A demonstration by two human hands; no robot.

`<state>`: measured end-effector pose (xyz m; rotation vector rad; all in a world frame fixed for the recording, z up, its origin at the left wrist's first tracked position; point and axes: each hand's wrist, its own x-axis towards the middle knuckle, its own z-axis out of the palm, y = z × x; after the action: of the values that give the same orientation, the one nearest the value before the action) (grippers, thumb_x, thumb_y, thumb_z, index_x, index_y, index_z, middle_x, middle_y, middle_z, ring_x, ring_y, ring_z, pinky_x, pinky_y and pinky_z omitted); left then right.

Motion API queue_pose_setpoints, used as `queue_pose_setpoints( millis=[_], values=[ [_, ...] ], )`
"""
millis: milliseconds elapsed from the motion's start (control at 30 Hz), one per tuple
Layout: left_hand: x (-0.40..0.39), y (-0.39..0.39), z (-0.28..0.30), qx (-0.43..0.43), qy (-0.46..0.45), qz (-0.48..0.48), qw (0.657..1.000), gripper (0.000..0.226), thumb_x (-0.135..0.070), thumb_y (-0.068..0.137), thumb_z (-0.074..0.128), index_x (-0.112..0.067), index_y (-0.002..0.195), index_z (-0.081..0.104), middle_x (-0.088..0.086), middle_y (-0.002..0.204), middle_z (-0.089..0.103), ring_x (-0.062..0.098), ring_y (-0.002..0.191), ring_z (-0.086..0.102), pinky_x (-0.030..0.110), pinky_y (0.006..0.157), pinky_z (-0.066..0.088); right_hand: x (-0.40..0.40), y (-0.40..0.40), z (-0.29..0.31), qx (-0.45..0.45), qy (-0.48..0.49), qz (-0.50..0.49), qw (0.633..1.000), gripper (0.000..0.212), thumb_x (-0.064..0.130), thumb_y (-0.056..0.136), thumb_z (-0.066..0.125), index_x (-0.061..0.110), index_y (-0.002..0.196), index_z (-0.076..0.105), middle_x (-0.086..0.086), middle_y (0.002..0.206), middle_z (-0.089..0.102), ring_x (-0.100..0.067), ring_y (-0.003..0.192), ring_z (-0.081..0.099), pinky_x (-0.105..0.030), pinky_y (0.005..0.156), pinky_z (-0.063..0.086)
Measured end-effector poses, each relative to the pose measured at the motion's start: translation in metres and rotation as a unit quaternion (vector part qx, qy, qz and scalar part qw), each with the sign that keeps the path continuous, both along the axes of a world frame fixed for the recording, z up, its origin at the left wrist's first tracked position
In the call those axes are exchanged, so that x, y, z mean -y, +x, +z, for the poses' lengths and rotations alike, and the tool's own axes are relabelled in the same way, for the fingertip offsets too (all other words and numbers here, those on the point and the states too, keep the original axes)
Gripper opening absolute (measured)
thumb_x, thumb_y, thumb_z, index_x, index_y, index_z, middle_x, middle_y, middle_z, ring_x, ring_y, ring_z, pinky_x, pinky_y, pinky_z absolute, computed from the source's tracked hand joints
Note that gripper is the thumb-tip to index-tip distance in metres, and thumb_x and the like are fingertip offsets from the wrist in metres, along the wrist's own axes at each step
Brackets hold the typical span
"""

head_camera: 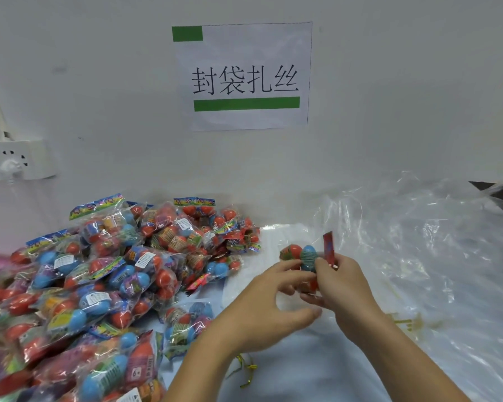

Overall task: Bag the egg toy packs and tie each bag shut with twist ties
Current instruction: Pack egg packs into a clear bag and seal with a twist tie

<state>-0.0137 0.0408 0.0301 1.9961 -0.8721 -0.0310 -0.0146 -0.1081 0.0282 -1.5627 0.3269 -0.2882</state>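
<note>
Beside the pile (99,285): one egg toy pack (304,258) up
Right hand (344,288) pinches it, left hand (262,309) relaxed (slippery film could slide free).

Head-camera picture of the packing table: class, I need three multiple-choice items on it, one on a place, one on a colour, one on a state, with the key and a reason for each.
1. Where does the big pile of clear-wrapped red and blue egg toy packs lie?
A. left of the hands
B. right of the hands
C. on the wall

2. What colour are the bars on the white paper wall sign?
A. red
B. green
C. blue

3. What is the right hand doing?
A. lying flat on the table
B. pinching the single egg toy pack
C. touching the white wall socket

Key: 1 A, the pile fills the left side. 2 B, both bars are green. 3 B, its fingers curl round the pack, which the left hand also meets.
</note>
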Motion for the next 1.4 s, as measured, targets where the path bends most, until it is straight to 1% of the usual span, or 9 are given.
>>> queue_pose_setpoints(
  millis=[133,267,367,500,700,867,1000,1133,1400],
  values=[
    [-0.010,0.008,0.005,-0.002,-0.013,0.178,0.984,0.018,-0.016,0.093,0.056,-0.027,0.093,0.070,-0.012,0.097,0.069,0.002,0.084,0.064,0.012,0.070,0.050,0.002,0.002,-0.001,-0.005,-0.022,-0.019,1.000,0.032,0.011,0.106,0.035,0.008,0.116,0.065,-0.015,0.103,0.072,-0.028,0.087,0.073,-0.034,0.062,0.061],
    [-0.033,0.019,-0.003,-0.010,0.237,0.386,0.892,0.017,-0.021,0.092,0.046,-0.025,0.103,0.058,-0.003,0.109,0.062,0.021,0.105,0.055,0.042,0.097,0.044,0.005,0.003,-0.001,-0.009,-0.030,-0.027,0.999,0.031,0.014,0.107,0.034,0.008,0.118,0.063,-0.016,0.107,0.070,-0.028,0.089,0.073,-0.033,0.063,0.062],
    [-0.045,0.020,-0.007,-0.117,0.379,0.400,0.827,0.020,-0.027,0.093,0.048,-0.025,0.113,0.048,0.003,0.129,0.050,0.029,0.126,0.037,0.047,0.098,0.027,0.005,0.003,-0.001,-0.011,-0.034,-0.028,0.999,0.030,0.013,0.107,0.035,0.008,0.116,0.063,-0.016,0.107,0.070,-0.027,0.089,0.073,-0.034,0.064,0.062],
    [-0.046,0.022,-0.010,-0.154,0.417,0.399,0.802,0.045,-0.022,0.093,0.050,-0.020,0.137,0.040,0.007,0.147,0.038,0.036,0.138,0.027,0.047,0.108,0.026,0.004,0.001,0.000,-0.017,-0.050,-0.025,0.998,0.026,0.013,0.106,0.036,0.016,0.103,0.062,-0.012,0.104,0.070,-0.025,0.088,0.072,-0.033,0.061,0.061],
    [-0.046,0.019,-0.007,-0.132,0.413,0.422,0.796,0.028,-0.009,0.089,0.045,-0.019,0.114,0.049,0.009,0.135,0.046,0.034,0.131,0.032,0.047,0.106,0.025,0.001,0.001,0.002,-0.023,-0.058,-0.018,0.998,0.024,0.014,0.107,0.038,0.021,0.097,0.058,-0.009,0.103,0.068,-0.023,0.089,0.071,-0.031,0.060,0.061],
    [-0.046,0.017,0.002,-0.039,0.310,0.479,0.820,0.011,-0.012,0.093,0.045,-0.020,0.087,0.047,0.005,0.115,0.051,0.030,0.117,0.040,0.042,0.099,0.030,0.001,0.000,0.002,-0.025,-0.062,-0.014,0.998,0.026,0.013,0.107,0.036,0.014,0.113,0.062,-0.011,0.106,0.070,-0.023,0.089,0.072,-0.029,0.059,0.060],
    [-0.050,0.023,0.005,0.009,0.138,0.495,0.858,0.010,-0.025,0.094,0.054,-0.021,0.098,0.063,-0.001,0.105,0.062,0.027,0.107,0.054,0.042,0.098,0.041,0.000,0.001,0.000,-0.019,-0.058,-0.008,0.998,0.026,0.012,0.106,0.036,0.016,0.108,0.062,-0.009,0.103,0.071,-0.022,0.087,0.073,-0.027,0.056,0.059],
    [-0.046,0.026,0.011,-0.114,-0.143,0.414,0.892,0.009,-0.024,0.091,0.068,-0.015,0.094,0.069,-0.010,0.076,0.067,0.006,0.075,0.061,0.027,0.065,0.048,0.000,0.001,0.000,-0.001,-0.043,0.000,0.999,0.029,0.009,0.103,0.038,0.021,0.097,0.063,-0.002,0.090,0.072,-0.015,0.076,0.073,-0.027,0.055,0.059],
    [-0.024,0.030,0.011,-0.278,-0.363,0.309,0.834,0.018,-0.016,0.091,0.060,-0.012,0.074,0.066,0.008,0.073,0.058,0.018,0.063,0.052,0.028,0.059,0.040,-0.014,-0.002,-0.002,0.029,-0.003,0.079,0.996,0.032,0.011,0.105,0.035,0.023,0.101,0.065,-0.001,0.089,0.077,-0.020,0.081,0.075,-0.042,0.073,0.064]
  ],
)
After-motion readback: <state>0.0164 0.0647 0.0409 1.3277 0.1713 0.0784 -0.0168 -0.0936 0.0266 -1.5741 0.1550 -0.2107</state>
